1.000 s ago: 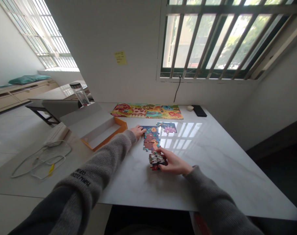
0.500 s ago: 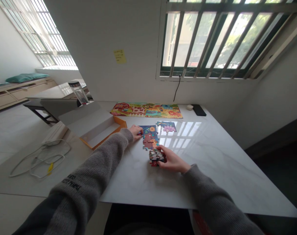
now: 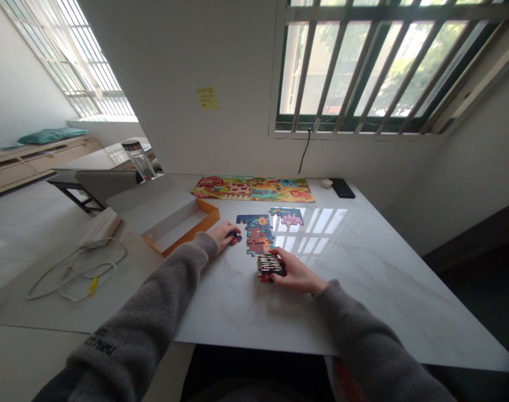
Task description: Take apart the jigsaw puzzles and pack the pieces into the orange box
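Between the fingers of my left hand (image 3: 223, 234) is a dark blue and red puzzle piece (image 3: 236, 238), just left of a partly joined puzzle section (image 3: 259, 234) lying flat on the table. My right hand (image 3: 294, 272) grips a stack of puzzle pieces (image 3: 270, 266) in front of that section, their edges facing up. Behind and to the right lies a smaller joined section (image 3: 286, 216) in blue and purple. Its corner is close to the larger section; whether they touch I cannot tell.
A finished-looking farm puzzle strip (image 3: 254, 189) lies along the wall. To the left stands an open orange-edged box (image 3: 182, 224), with a white cable (image 3: 76, 273) beyond it. A black phone (image 3: 343, 188) and a small white object (image 3: 326, 183) are at the back right.
My left hand has drawn back left and toward me with its piece, away from the joined section, uncovering the section's upper left part. My right hand stays about where it was with the stack.
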`<act>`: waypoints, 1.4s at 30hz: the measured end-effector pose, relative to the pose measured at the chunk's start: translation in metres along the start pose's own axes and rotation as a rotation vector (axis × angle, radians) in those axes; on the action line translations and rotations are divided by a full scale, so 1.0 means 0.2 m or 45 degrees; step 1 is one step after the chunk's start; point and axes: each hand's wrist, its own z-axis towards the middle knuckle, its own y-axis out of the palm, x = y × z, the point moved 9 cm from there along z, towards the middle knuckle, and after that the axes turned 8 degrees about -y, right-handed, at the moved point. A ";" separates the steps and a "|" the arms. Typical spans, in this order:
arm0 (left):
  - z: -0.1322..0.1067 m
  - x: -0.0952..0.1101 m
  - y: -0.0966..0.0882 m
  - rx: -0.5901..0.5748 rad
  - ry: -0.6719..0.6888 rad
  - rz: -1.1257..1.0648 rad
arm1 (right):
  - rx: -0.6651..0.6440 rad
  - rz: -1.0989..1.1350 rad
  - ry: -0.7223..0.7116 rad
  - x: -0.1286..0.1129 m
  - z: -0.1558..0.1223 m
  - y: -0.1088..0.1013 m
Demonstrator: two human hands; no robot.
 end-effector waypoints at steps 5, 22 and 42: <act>-0.12 0.04 -0.02 -0.015 -0.055 -0.943 | 0.137 0.020 0.026 -0.02 0.02 -0.05; -0.60 0.39 0.25 0.024 -0.045 -0.638 | 0.042 0.125 -0.038 0.00 0.01 0.09; -0.61 0.42 0.24 0.184 0.208 -0.433 | -0.222 0.008 -0.058 -0.02 -0.01 0.18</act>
